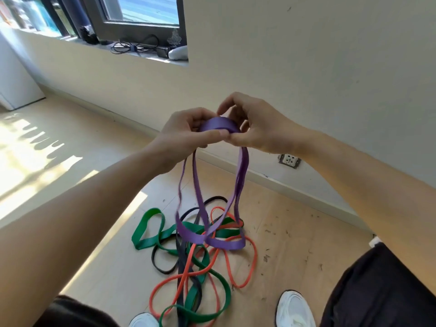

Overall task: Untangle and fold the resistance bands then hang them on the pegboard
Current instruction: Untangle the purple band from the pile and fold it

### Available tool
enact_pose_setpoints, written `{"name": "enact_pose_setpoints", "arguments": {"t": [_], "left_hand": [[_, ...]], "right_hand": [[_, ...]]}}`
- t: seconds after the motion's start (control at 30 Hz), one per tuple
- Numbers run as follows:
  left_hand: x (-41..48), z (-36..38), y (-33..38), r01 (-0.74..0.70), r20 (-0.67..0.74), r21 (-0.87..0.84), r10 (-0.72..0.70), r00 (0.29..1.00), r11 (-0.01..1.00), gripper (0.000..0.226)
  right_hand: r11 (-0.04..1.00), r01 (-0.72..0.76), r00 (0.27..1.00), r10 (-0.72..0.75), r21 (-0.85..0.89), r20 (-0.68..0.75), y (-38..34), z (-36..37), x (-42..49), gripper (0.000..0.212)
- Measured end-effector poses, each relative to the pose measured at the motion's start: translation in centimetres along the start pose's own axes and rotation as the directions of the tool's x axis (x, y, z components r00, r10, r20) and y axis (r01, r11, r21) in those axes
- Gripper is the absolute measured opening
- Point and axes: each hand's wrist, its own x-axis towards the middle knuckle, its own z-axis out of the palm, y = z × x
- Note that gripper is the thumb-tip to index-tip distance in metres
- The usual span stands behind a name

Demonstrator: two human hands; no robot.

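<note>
A purple resistance band (219,125) is held up in front of me by both hands. My left hand (188,133) pinches its folded top from the left, and my right hand (257,123) grips it from the right. Its loops hang down to just above the floor. Below lies a tangle of a green band (146,232), an orange-red band (250,267) and a dark navy band (165,270). No pegboard is in view.
A cream wall with a power socket (289,159) and a skirting board stands ahead. A window sill (151,51) at the upper left carries cables and small items. A white cabinet (16,86) stands at the far left. My white shoes (295,310) are at the bottom.
</note>
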Motion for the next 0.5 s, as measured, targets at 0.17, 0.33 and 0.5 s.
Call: {"name": "enact_pose_setpoints", "arguments": {"t": [0.17, 0.33, 0.5], "left_hand": [[-0.1, 0.1, 0.2, -0.014, -0.113, -0.139, -0.002, 0.994, 0.99, 0.025], [-0.3, -1.6, -0.3, -0.011, -0.177, -0.241, -0.032, 0.984, 0.97, 0.021], [-0.7, -2.2, -1.8, 0.055, -0.086, -0.243, -0.078, 0.993, 0.968, 0.028]], "right_hand": [[0.991, -0.137, 0.982, 0.137, -0.005, 0.133, 2.2, 0.8, -0.6, 0.028], [0.971, -0.22, 0.965, 0.202, 0.097, 0.166, 3.5, -0.8, -1.2, 0.025], [0.915, -0.07, 0.984, 0.128, 0.397, -0.122, 1.2, -3.6, -0.3, 0.019]]}}
